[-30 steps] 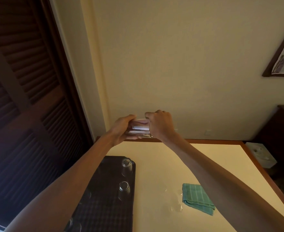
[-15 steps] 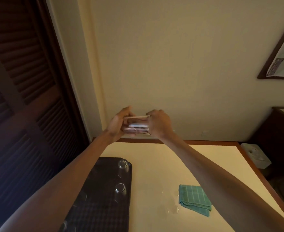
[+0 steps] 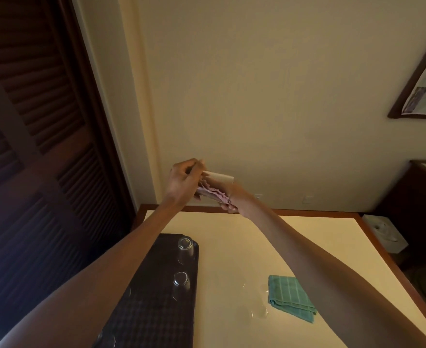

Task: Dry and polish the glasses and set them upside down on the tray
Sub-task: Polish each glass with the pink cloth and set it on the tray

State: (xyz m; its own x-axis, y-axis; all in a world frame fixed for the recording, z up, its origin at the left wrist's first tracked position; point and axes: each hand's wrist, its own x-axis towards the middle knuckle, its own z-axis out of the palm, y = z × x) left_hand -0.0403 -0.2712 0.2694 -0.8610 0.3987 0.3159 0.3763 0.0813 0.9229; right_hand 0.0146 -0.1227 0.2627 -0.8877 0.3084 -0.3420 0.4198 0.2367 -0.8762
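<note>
I hold a clear glass (image 3: 220,179) on its side, high above the far edge of the table. My left hand (image 3: 184,181) grips its base end. My right hand (image 3: 235,200) is at the open end and holds a crumpled pink cloth (image 3: 213,193) that shows through the glass wall. On the table's left lies a dark tray (image 3: 154,315). Two glasses stand upside down along its right side, one far (image 3: 184,249) and one nearer (image 3: 180,285). Another glass (image 3: 106,340) shows at the tray's near end, partly hidden by my left arm.
A folded green cloth (image 3: 291,298) lies on the cream table (image 3: 307,237). Faint clear glassy shapes (image 3: 257,311) sit just left of the green cloth. A white tissue box (image 3: 385,234) stands past the table's right edge. A dark louvred door (image 3: 36,146) fills the left.
My right hand has shifted from wrapping round the glass to its open end, and the pink cloth now shows bunched in the glass. Both hands stay raised.
</note>
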